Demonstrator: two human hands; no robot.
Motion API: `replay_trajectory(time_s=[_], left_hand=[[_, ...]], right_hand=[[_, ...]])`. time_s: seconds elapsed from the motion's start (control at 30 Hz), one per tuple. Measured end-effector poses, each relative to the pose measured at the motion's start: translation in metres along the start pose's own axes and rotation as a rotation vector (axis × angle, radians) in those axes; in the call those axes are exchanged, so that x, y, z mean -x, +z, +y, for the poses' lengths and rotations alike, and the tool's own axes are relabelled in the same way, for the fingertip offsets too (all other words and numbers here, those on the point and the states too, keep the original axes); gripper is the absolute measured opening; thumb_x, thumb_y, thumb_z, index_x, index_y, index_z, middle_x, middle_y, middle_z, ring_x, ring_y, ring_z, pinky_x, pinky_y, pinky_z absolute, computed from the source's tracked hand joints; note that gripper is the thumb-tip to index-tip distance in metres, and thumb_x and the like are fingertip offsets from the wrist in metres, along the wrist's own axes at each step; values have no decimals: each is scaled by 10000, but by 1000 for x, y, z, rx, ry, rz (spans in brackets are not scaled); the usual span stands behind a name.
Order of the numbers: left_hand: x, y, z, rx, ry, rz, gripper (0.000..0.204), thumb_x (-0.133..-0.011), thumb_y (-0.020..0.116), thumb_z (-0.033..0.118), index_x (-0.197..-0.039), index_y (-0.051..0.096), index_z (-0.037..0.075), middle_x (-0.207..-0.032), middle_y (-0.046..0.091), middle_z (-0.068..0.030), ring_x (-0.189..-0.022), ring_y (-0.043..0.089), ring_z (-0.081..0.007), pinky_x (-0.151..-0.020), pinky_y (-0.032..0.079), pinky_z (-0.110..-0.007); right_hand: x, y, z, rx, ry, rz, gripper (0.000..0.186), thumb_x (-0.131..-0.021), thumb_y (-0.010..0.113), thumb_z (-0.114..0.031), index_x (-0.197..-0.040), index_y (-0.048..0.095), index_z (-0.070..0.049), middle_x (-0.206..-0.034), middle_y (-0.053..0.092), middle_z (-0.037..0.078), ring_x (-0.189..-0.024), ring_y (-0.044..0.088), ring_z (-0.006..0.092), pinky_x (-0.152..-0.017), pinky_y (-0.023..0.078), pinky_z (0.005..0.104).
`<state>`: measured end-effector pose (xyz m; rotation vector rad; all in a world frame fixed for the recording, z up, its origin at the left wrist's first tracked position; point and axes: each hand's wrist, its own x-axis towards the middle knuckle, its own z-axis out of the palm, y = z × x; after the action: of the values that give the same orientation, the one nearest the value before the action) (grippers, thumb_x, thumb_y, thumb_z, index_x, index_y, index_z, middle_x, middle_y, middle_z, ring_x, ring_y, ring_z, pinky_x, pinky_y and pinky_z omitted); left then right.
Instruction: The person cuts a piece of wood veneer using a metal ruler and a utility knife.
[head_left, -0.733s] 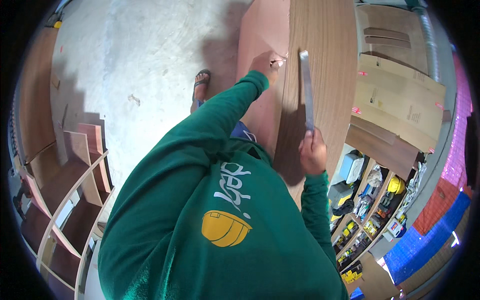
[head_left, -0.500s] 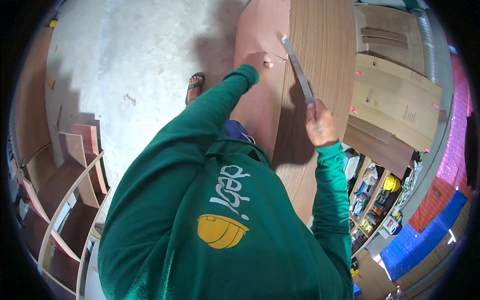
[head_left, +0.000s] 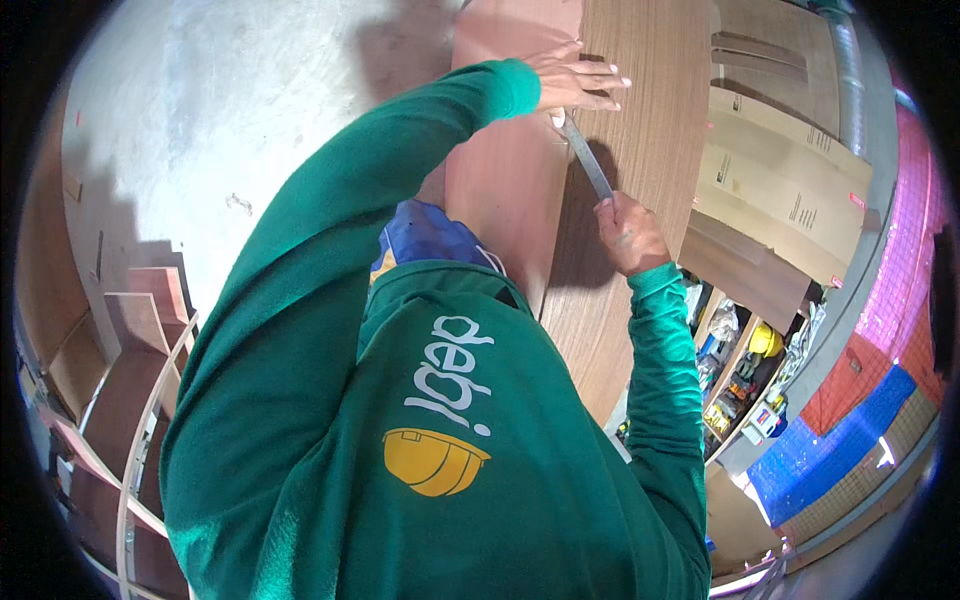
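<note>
A long brown wood-grain sheet lies beside a pinkish board surface, the two meeting along a straight edge. My right hand is closed around the near end of a flat steel ruler, which slants across that edge toward the far left. Over the ruler's far end, my left hand has its fingers stretched out and spread above the sheet. Its thumb is by the ruler's tip; whether it presses on the metal I cannot tell. The palm side of the left hand is hidden.
Open wooden shelving frames stand at the lower left on the concrete floor. To the right are flattened cardboard, wooden strips and a shelf of tools with a yellow hard hat. A blue tarp hangs beyond.
My left hand has moved right and away from me, its fingers now spread over the ruler's far end. The ruler and my right hand have shifted slightly. My foot is now hidden.
</note>
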<state>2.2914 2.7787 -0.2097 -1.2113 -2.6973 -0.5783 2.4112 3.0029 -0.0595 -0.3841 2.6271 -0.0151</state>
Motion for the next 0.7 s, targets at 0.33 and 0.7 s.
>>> replay_trajectory(time_s=[0.33, 0.7], left_hand=[[-47, -26, -17, -32, 269, -441, 1050, -740, 861, 251, -1607, 298, 436, -1728, 187, 140, -1602, 168, -176, -1286, 81, -674], [-53, -2, -42, 23, 364, -312, 863, -808, 747, 226, -1570, 392, 422, -1682, 306, 192, -1564, 278, -143, -1283, 130, -627]], right_hand=[[-6, 9, -5, -68, 115, -91, 249, -1020, 518, -257, -1086, 531, -17, -880, 673, 355, -852, 659, 569, -754, 517, 670], [-16, 24, -5, -206, 169, -146, 233, -1042, 491, -247, -1053, 482, -14, -797, 655, 341, -788, 654, 554, -708, 515, 651]])
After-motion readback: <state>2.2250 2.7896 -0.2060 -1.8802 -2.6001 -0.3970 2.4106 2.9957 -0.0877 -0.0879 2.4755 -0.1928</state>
